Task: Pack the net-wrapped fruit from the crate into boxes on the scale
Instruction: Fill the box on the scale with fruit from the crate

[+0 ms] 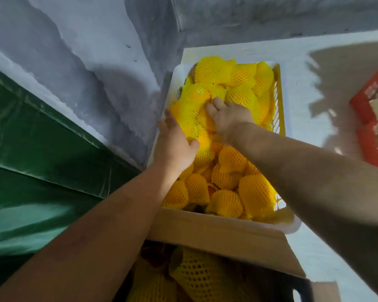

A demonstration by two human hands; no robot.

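A yellow crate (279, 101) ahead of me is heaped with fruit in yellow foam nets (227, 173). My left hand (175, 144) lies on a netted fruit (186, 118) at the crate's left side, fingers wrapped round its edge and thumb pressed against it. My right hand (229, 116) reaches into the middle of the heap, its fingers curled down into the nets around another fruit. Right below me a cardboard box (216, 234) stands open with netted fruit (201, 277) inside. The scale is hidden.
A grey wall (85, 62) and a green sheet (42, 160) close off the left side. Red printed cartons (373, 118) lie on the pale floor at the right. The box's open flap hangs over the crate's near end.
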